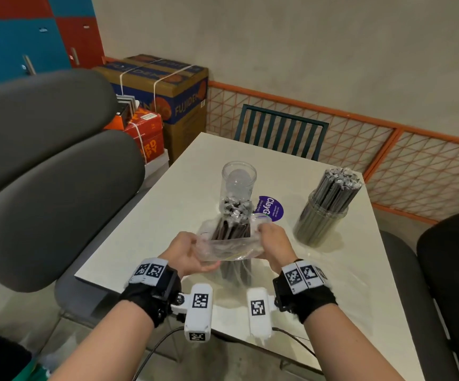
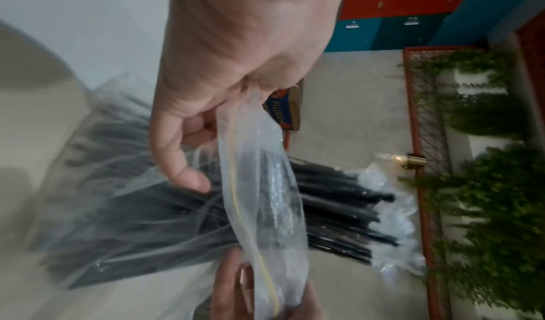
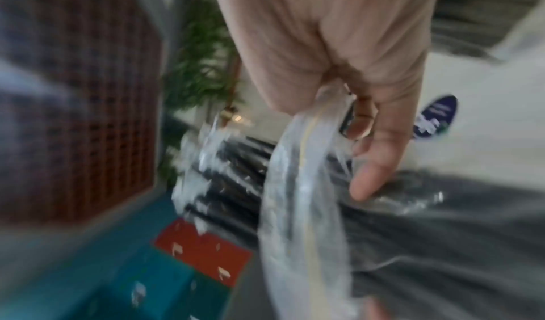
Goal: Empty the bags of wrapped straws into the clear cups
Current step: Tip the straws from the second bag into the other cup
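Observation:
A clear plastic bag [image 1: 228, 250] of black wrapped straws [image 1: 234, 218] hangs over the near middle of the white table [image 1: 346, 284]. My left hand [image 1: 192, 254] grips the bag's rolled-down rim on the left, and my right hand [image 1: 272, 240] grips it on the right. The straws stick out of the bag's mouth, pointing away from me. Just behind them stands an empty clear cup [image 1: 238, 178]. A second clear cup [image 1: 323, 218] at the right is packed with straws. The left wrist view shows my left hand [image 2: 188, 162] pinching the bag [image 2: 259, 197]; the blurred right wrist view shows my right hand [image 3: 368, 138] on the bag [image 3: 303, 197].
A purple round sticker [image 1: 271, 209] lies on the table between the cups. Grey chair backs [image 1: 44, 188] stand close on the left, a teal slatted chair [image 1: 280, 133] at the far side, a black chair [image 1: 451, 270] on the right. Cardboard boxes [image 1: 173, 100] sit beyond the table.

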Demonstrator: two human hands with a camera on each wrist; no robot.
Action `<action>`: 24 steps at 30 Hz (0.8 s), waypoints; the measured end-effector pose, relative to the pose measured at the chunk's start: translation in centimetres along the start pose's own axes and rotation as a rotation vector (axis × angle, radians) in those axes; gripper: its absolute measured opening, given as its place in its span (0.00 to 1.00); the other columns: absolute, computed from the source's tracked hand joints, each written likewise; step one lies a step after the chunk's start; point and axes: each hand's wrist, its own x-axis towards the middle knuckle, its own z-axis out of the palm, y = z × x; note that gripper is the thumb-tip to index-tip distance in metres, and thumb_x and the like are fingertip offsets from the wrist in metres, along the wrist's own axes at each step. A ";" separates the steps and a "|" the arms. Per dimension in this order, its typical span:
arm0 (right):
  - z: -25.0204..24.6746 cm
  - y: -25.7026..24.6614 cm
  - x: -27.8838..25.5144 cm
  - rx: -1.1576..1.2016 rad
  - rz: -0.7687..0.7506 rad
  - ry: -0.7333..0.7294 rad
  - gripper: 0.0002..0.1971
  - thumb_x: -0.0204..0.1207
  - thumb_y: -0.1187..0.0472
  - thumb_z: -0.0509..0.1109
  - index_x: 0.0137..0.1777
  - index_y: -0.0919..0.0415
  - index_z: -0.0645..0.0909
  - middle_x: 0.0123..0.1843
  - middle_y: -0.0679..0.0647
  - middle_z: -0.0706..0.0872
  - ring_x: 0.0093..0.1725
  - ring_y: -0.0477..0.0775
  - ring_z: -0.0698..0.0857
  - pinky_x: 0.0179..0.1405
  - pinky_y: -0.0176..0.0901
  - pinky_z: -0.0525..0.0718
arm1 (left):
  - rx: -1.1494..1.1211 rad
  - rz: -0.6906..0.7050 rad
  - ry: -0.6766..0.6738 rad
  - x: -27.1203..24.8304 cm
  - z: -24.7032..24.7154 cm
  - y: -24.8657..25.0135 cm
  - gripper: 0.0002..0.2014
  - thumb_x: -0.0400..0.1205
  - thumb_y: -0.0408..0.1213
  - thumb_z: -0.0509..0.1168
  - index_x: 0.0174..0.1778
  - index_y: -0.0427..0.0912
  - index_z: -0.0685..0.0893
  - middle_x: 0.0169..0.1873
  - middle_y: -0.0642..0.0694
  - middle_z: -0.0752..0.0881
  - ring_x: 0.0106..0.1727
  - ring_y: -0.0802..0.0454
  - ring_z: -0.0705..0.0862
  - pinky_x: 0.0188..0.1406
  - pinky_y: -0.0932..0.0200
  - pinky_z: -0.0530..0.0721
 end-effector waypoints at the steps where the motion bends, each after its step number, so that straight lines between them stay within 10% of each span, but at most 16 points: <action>1: -0.1 0.0 0.0 0.105 0.093 -0.026 0.11 0.82 0.64 0.54 0.39 0.60 0.74 0.43 0.62 0.80 0.42 0.61 0.83 0.42 0.59 0.88 | -0.011 -0.003 0.002 -0.1 0.1 -0.2 0.08 0.81 0.31 0.48 0.41 0.35 0.71 0.42 0.31 0.81 0.44 0.34 0.80 0.45 0.37 0.77; 5: 0.1 1.2 1.4 0.367 0.408 -0.127 0.14 0.80 0.55 0.55 0.52 0.65 0.74 0.55 0.68 0.82 0.58 0.72 0.82 0.56 0.78 0.79 | -0.097 0.055 -0.082 0.2 0.1 -0.2 0.22 0.80 0.51 0.58 0.55 0.33 0.76 0.46 0.30 0.83 0.41 0.35 0.85 0.31 0.42 0.88; 9: 0.5 1.5 2.2 0.386 0.402 -0.247 0.23 0.80 0.44 0.61 0.66 0.61 0.73 0.66 0.69 0.79 0.62 0.75 0.82 0.56 0.82 0.77 | 0.201 0.306 0.026 1.0 0.2 -0.6 0.15 0.83 0.37 0.60 0.66 0.45 0.69 0.55 0.38 0.80 0.45 0.41 0.83 0.26 0.47 0.88; 14: 0.1 -1.1 -0.3 0.189 0.191 -0.314 0.14 0.79 0.52 0.66 0.54 0.63 0.83 0.51 0.63 0.89 0.45 0.64 0.89 0.45 0.63 0.87 | 0.154 0.244 -0.042 -0.2 0.5 0.4 0.09 0.85 0.32 0.56 0.49 0.37 0.81 0.33 0.43 0.89 0.30 0.48 0.87 0.22 0.54 0.88; 19: -1.2 -4.6 -2.3 0.064 -0.098 -0.305 0.08 0.78 0.63 0.67 0.50 0.67 0.84 0.39 0.59 0.87 0.31 0.50 0.85 0.31 0.39 0.85 | 0.132 0.200 -0.196 -2.1 2.4 2.2 0.16 0.84 0.30 0.49 0.29 0.38 0.71 0.11 0.46 0.78 0.11 0.55 0.77 0.12 0.67 0.78; 24: -2.1 -7.5 -2.8 -0.118 -0.465 -0.244 0.14 0.68 0.55 0.76 0.37 0.60 0.73 0.35 0.59 0.73 0.36 0.53 0.72 0.37 0.45 0.70 | 0.185 0.233 -0.406 -4.7 4.7 4.6 0.22 0.83 0.50 0.55 0.58 0.37 0.84 0.52 0.36 0.89 0.53 0.45 0.86 0.62 0.50 0.79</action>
